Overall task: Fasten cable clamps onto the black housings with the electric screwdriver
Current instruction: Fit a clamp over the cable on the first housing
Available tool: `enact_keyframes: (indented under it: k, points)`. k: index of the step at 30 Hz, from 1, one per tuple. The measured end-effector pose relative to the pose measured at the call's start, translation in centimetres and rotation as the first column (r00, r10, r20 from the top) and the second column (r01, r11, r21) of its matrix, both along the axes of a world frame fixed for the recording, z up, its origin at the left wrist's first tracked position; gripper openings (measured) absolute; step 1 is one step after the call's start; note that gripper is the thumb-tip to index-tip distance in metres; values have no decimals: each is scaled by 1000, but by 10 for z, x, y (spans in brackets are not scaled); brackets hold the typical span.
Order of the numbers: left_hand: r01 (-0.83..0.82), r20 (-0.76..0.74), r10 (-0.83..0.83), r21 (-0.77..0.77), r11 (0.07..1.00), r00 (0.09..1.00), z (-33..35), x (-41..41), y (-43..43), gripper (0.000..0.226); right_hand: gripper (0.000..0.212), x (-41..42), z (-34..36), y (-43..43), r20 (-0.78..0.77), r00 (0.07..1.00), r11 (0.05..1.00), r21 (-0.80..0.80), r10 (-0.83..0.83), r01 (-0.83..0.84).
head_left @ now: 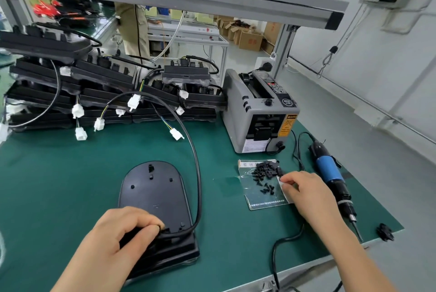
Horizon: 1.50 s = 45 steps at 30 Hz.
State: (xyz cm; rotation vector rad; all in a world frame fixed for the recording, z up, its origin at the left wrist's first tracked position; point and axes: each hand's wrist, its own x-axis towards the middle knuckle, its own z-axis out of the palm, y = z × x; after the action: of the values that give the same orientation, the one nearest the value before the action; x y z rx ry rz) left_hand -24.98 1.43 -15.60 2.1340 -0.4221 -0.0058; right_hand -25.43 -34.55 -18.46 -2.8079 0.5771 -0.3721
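Note:
A black housing (153, 195) lies flat on the green mat in front of me, rounded end away. Its black cable (197, 173) loops up to a white connector (134, 101). My left hand (118, 232) rests on the housing's near end and pinches the cable where it enters the housing. My right hand (306, 192) reaches into a pile of small black clamps and screws (265, 173) on a plastic sheet, its fingertips pinching a small black clamp (280, 172). The blue and black electric screwdriver (332, 178) lies on the mat just right of that hand.
Stacks of black housings (94, 93) with cables and white connectors fill the back left. A grey tape dispenser (257, 112) stands at the back right. A black knob (384, 231) sits at the mat's right corner. A power cord (280, 251) runs off the front edge.

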Motion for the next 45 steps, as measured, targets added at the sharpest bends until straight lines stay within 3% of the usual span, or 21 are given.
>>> enact_keyframes:
  k: [3,8,16,20,22,24,27,29,35,39,45]
  points:
    - [-10,-10,10,-4,1000,1000,-1,0,0,36,11,1,2,0,56,998,1000,-3,24,-24]
    - [-15,-25,14,-11,1000,1000,0,-1,0,35,11,8,1,7,-59,989,989,-47,138,-141]
    - [-22,-40,21,-23,999,999,4,-3,0,37,6,13,0,11,-85,988,990,-48,125,-129]
    - [-84,-36,83,-22,996,996,2,-6,1,38,11,2,21,31,43,987,981,110,154,-158]
    - [-110,-33,110,-19,994,993,1,-7,2,36,18,-10,35,60,172,949,914,270,264,-303]
    - [-106,-27,105,-19,994,994,0,-8,3,35,8,-24,47,99,246,886,804,376,393,-461]
    - [-77,-26,77,-9,997,997,0,-7,5,32,15,-35,52,149,277,783,653,436,557,-619]
    - [-68,-17,68,-12,998,998,0,-7,5,27,18,-33,49,169,292,744,618,421,601,-664]
    - [-80,-23,79,-51,996,997,1,-8,2,25,6,-24,38,187,321,718,658,291,617,-695]
    - [-85,-5,85,-84,993,996,-1,-9,1,30,14,-23,39,189,319,733,687,263,600,-677]
    - [-87,106,91,-45,995,990,-7,-10,1,23,12,-24,47,194,215,758,750,136,615,-647]
